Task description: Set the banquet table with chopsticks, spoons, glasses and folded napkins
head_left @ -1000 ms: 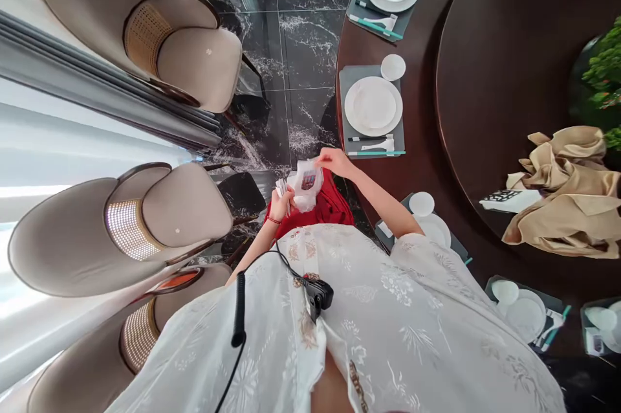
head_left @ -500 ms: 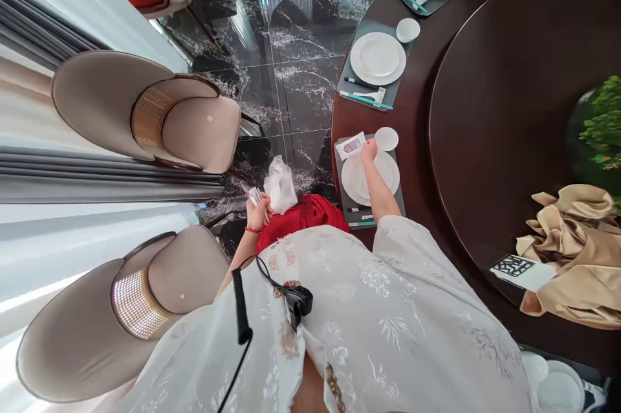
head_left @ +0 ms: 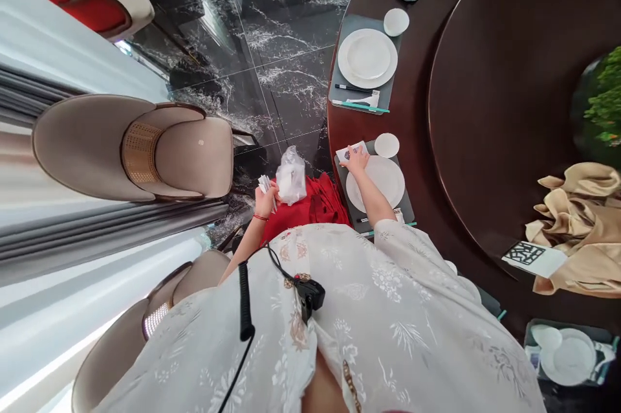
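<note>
My right hand (head_left: 358, 160) rests on a small white packet (head_left: 350, 152) at the far left corner of a grey placemat (head_left: 345, 188), beside a white plate (head_left: 381, 181) and a small white bowl (head_left: 387, 145). Its fingers lie on the packet. My left hand (head_left: 267, 196) is closed around a clear plastic bag (head_left: 291, 177) and a few more white packets, held over the dark marble floor beside my red skirt (head_left: 310, 209).
A large dark round table (head_left: 417, 115) with a raised turntable (head_left: 495, 96) carries further place settings (head_left: 367, 58). Beige napkins (head_left: 577, 225) and a printed card (head_left: 532, 256) lie on the turntable. Beige chairs (head_left: 145, 151) stand to my left by the curtains.
My right hand left the bag, reached to the placemat and set a white packet at its corner. My left hand kept the bag. My view shifted along the table.
</note>
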The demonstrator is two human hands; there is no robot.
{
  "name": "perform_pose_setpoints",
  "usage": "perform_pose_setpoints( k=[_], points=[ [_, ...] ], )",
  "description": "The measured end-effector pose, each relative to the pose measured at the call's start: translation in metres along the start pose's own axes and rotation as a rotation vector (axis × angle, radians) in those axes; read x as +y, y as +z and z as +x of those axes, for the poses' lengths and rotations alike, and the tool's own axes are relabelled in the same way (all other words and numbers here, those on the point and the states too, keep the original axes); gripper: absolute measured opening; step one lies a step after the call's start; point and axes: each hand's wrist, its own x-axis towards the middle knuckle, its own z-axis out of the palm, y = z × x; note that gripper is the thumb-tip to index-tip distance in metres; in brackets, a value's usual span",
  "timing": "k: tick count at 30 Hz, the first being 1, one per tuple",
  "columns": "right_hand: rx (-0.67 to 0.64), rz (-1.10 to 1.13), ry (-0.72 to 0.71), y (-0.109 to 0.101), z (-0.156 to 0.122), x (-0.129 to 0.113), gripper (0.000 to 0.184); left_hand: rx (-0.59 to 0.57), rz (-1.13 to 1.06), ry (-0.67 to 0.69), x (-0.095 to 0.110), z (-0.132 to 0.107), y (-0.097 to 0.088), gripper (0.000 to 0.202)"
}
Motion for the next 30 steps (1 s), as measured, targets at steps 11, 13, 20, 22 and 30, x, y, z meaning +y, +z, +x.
perform_pose_setpoints(
  k=[11, 13, 20, 22, 30],
  points=[
    [0.28, 0.775, -0.32, -0.067, -0.119, -0.085, 0.037, -0.566, 0.132, -0.079, 0.029, 0.034, 0.053, 0.014],
    [0.134, 0.898, -0.421, -0.077, -0.149, -0.102, 0.032, -0.665, 0.134, -0.122, 0.03, 0.038, 0.055, 0.016],
    [-0.012, 1.176, -0.431, -0.074, -0.181, -0.125, 0.04, -0.876, 0.273, -0.159, 0.043, 0.058, 0.049, 0.028],
    [-0.015, 1.241, -0.38, -0.073, -0.183, -0.123, 0.041, -0.926, 0.333, -0.15, 0.046, 0.061, 0.05, 0.033],
    [-0.06, 1.617, -0.107, -0.062, -0.205, -0.105, 0.043, -0.965, 0.458, -0.209, 0.046, 0.067, 0.05, 0.057]
  ],
)
